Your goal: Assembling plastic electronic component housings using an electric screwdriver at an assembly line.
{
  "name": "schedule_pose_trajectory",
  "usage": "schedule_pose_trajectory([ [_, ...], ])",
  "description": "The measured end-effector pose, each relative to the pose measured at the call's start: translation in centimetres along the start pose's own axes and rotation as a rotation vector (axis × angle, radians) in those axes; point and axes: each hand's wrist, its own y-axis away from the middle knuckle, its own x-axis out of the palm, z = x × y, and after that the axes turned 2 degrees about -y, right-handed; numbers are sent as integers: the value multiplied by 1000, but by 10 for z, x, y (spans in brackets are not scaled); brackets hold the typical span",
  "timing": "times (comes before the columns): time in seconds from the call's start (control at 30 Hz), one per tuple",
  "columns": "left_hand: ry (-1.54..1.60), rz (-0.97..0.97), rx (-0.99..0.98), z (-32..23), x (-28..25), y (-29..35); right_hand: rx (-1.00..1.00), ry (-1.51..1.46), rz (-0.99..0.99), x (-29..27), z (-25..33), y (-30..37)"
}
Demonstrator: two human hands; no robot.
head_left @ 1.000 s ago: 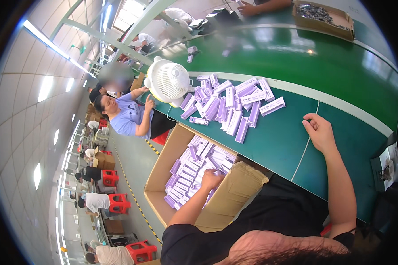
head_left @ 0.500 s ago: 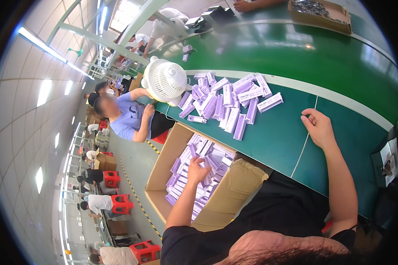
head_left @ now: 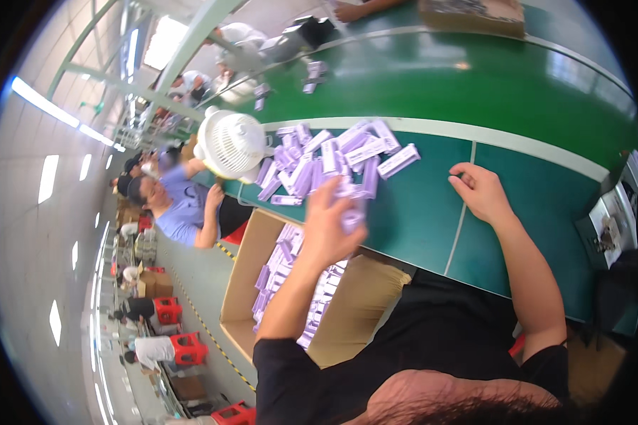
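My left hand (head_left: 329,225) is above the near edge of the green bench, between an open cardboard box and a pile of small purple-and-white boxes (head_left: 301,170). Its fingers are closed on a purple-and-white box (head_left: 351,212), blurred by motion and partly covered by the hand; whether more than one is held I cannot tell. Many similar purple-and-white boxes lie inside the cardboard box (head_left: 242,283), partly behind my left forearm. My right hand (head_left: 483,195) rests on the bench to the right, fingers loosely curled in with nothing visible in them.
A white fan (head_left: 234,144) stands left of the pile. Across the bench runs a shiny green belt (head_left: 418,78) with a few purple pieces on it. A person in a light purple shirt (head_left: 181,209) sits to the left. A metal device (head_left: 609,230) stands at far right.
My left hand has come up out of the cardboard box with a purple-and-white box and moved over the bench edge by the pile. The whole view has shifted; my right hand stays on the bench.
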Motion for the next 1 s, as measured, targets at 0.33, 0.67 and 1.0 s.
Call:
schedule_pose_trajectory([
  [0.33, 18, 314, 164, -30, 82, -68, -36, -14, -31, 3, -9, 2],
  [0.67, 105, 275, 194, -3, 87, -86, -37, 3, -29, -3, -6, 2],
  [1.0, 304, -221, -85, 38, 72, -51, -40, 11, -20, 4, -17, 0],
])
